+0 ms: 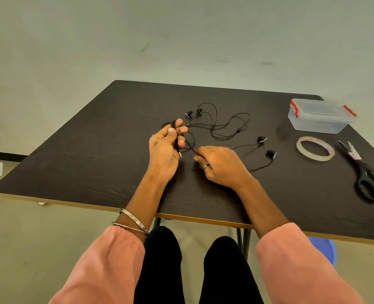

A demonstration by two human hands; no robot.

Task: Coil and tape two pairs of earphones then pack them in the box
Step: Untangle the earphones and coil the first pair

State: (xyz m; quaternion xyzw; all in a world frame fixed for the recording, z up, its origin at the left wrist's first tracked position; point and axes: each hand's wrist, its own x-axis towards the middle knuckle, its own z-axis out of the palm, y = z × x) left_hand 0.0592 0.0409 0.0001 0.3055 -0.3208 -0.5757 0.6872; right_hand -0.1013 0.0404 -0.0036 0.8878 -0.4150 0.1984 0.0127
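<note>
Black cord (pixel 182 140): wound round left hand (pixel 163 148) fingers, thumb pinching turns.
Right hand (pixel 220 165): pinching cord, feeding slack.
Advice: keep loops even, tension light.

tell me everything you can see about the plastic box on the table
The plastic box is a small rectangular container of clear, see-through plastic with a matching clear lid. The lid is on, with a red clip latch at each short end. It stands upright near the far right corner of the dark table, beyond the tape roll. Nothing touches it but the table, and it looks empty.
</note>
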